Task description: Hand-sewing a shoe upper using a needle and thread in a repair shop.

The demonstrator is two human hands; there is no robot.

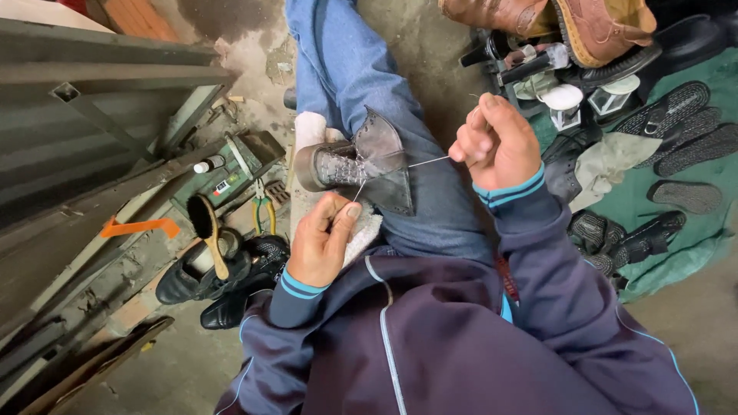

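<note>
Boot [361, 161]: grey, laced, lying on its side across the person's lap on the jeans [346, 61], sole toward the left, opened upper toward the right. A white cloth [365, 230] lies under it on the thigh.

Left hand [323, 238]: just near of the boot, fingers curled together, thumb and fingertips pinching something small at the boot's near edge; what it is cannot be told. Part of the hand rests on the cloth.

Right hand [496, 142]: to the right of the boot, apart from it, closed in a loose fist and pinching a thread [427, 161]. The thread runs taut from the fist to the boot's upper.

Sleeves: dark blue jacket [430, 338] with light blue cuff stripes, near centre.

Left of the lap, on the floor:
- Brush [207, 230], black bristles, wooden handle, resting on a pair of black shoes [223, 284].
- Pliers [264, 211], yellow-green grips, just far of the shoes.
- Green box [231, 173] with a small white bottle [209, 164] on it.
- Orange strip [138, 227] on grey boards, far left.

Right of the lap:
- Brown boots [569, 23], far right, soles showing.
- Green sheet [692, 238] bearing black soles [676, 115] and black sandals [638, 238].
- Two small white-topped jars [565, 104] between the brown boots and the soles.
</note>
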